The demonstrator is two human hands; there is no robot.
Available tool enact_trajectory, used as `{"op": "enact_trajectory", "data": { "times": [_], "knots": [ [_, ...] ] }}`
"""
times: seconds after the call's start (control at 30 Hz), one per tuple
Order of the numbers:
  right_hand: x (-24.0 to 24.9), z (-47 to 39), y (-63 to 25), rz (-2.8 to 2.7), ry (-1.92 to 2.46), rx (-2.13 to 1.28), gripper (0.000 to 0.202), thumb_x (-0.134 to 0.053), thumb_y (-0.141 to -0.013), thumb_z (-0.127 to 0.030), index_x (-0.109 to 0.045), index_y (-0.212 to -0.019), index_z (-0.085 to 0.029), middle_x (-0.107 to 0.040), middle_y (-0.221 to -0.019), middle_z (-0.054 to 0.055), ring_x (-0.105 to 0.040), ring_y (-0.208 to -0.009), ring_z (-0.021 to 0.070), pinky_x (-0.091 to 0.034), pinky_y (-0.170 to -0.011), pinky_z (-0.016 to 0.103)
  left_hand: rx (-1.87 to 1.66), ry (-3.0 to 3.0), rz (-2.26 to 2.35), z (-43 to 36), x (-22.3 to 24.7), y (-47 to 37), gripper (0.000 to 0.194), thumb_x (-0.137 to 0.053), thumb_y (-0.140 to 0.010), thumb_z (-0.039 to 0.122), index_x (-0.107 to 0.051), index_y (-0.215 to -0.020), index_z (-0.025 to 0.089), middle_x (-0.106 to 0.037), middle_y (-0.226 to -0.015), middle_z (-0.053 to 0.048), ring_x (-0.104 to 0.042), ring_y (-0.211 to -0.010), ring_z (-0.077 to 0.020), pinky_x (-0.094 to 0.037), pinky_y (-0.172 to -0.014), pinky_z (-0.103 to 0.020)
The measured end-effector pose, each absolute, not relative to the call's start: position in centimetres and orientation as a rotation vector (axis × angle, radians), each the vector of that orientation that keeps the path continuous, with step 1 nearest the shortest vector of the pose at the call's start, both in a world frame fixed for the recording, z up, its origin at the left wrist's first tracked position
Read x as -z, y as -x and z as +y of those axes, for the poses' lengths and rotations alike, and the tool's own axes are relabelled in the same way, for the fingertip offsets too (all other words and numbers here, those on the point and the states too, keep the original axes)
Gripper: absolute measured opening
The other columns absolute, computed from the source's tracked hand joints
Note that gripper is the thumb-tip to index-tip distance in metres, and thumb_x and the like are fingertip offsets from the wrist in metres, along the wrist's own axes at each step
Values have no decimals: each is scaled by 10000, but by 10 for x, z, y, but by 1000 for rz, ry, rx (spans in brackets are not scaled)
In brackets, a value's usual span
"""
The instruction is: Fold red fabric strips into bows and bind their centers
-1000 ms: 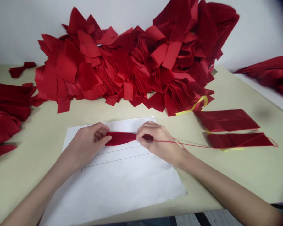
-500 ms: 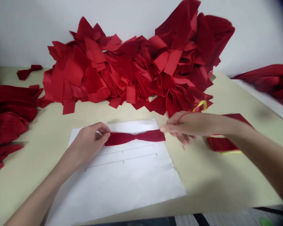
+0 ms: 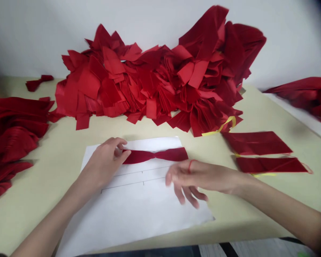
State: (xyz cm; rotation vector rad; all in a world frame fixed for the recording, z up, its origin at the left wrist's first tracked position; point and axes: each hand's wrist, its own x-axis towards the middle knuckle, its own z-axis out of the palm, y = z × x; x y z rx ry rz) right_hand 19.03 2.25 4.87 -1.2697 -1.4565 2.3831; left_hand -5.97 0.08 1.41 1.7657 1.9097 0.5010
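Observation:
A dark red fabric strip (image 3: pixel 171 154), pinched narrow at its middle like a bow, lies near the top of a white paper sheet (image 3: pixel 139 217). My left hand (image 3: pixel 108 159) grips the strip's left end between thumb and fingers. Below the strip, my right hand (image 3: pixel 188 180) hovers over the paper with its fingers apart, holding nothing. A thin red band circles one of its fingers. Ruled lines with tick marks run across the sheet, partly covered by both hands.
A large heap of red fabric pieces (image 3: pixel 149 82) stands along the wall. More red fabric (image 3: pixel 13 125) is at the left, beside a small bow-shaped piece (image 3: pixel 39 82). Two flat red pieces (image 3: pixel 259 142) lie to the right, near a yellow ribbon (image 3: pixel 226 125).
My right hand has let go of the strip's right end and moved down and left over the paper. My left hand stays on the left end.

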Motion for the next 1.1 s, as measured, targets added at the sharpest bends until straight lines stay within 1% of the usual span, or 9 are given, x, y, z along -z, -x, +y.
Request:
{"op": "enact_trajectory", "data": {
  "times": [0.1, 0.2, 0.4, 0.47, 0.67, 0.83, 0.9, 0.97, 1.1],
  "knots": [
    [-48, 29, -187, -1345, 1200, -2083, 349, -436, -889, -486, -577, -990, -183, -686, -937, 88, -657, -867, 165, -548, -681, 254, -701, -1888, 1982, -6, -17, 48, 212, -514, -822, 332, -546, -1001, 222, -586, -950, -34, -555, -723, -177, -449, -617, -303],
    [-45, 38, -180, -1255, 1133, -1834, 507, -259, -922, -553, -526, -1145, -185, -567, -1251, 113, -483, -1220, 187, -460, -970, 324, -804, -1885, 1750, -14, -25, 33, 82, -497, -841, 271, -543, -876, 214, -588, -838, -3, -539, -679, -146, -448, -607, -279],
    [-41, 34, -160, -1320, 1043, -1844, 619, -145, -904, -613, -403, -1340, -257, -365, -1446, 26, -295, -1351, 198, -327, -1082, 402, -711, -1195, 1175, -20, -40, -9, 342, -582, -794, 258, -494, -1123, 226, -525, -1243, -79, -612, -869, -173, -524, -684, -311],
    [-43, 31, -154, -1420, 1138, -1789, 583, -187, -893, -631, -368, -1364, -340, -293, -1479, -41, -238, -1373, 222, -254, -1109, 458, -716, -925, 996, -18, -41, -25, 430, -606, -784, 242, -451, -1183, 198, -576, -1161, -105, -638, -812, -160, -529, -710, -317],
    [-50, 45, -163, -1580, 1224, -1653, 488, -330, -881, -602, -539, -1239, -345, -386, -1429, -38, -317, -1334, 280, -277, -1080, 518, -714, -1117, 1092, -6, -43, -21, 155, -542, -825, 248, -607, -732, 142, -577, -600, 4, -526, -501, -87, -438, -496, -228],
    [-43, 64, -183, -1455, 1102, -1701, 486, -287, -914, -542, -586, -1166, -254, -433, -1401, 2, -332, -1333, 202, -314, -1087, 426, -768, -1276, 1254, 6, -56, -1, 172, -536, -812, 265, -594, -687, 162, -573, -612, 15, -525, -534, -92, -441, -507, -221],
    [-41, 66, -182, -1446, 1091, -1683, 483, -282, -914, -540, -555, -1205, -268, -404, -1421, -14, -328, -1334, 190, -343, -1070, 402, -813, -1309, 1245, 9, -56, -12, 77, -559, -789, 242, -556, -782, 165, -611, -781, -12, -580, -629, -107, -488, -558, -235],
    [-42, 65, -176, -1458, 1097, -1675, 498, -284, -906, -562, -523, -1245, -287, -405, -1421, -9, -414, -1275, 204, -439, -979, 382, -921, -1371, 1175, 11, -52, -31, 215, -619, -730, 193, -500, -910, 188, -578, -1056, -42, -601, -703, -107, -513, -584, -244],
    [-49, 64, -167, -1467, 1177, -1720, 614, -211, -893, -612, -381, -1369, -263, -579, -1231, 104, -646, -733, 185, -524, -568, 337, -995, -1450, 1102, 19, -44, -57, 135, -588, -768, 207, -476, -837, 176, -600, -804, -18, -574, -570, -88, -508, -537, -237]
  ]
}}
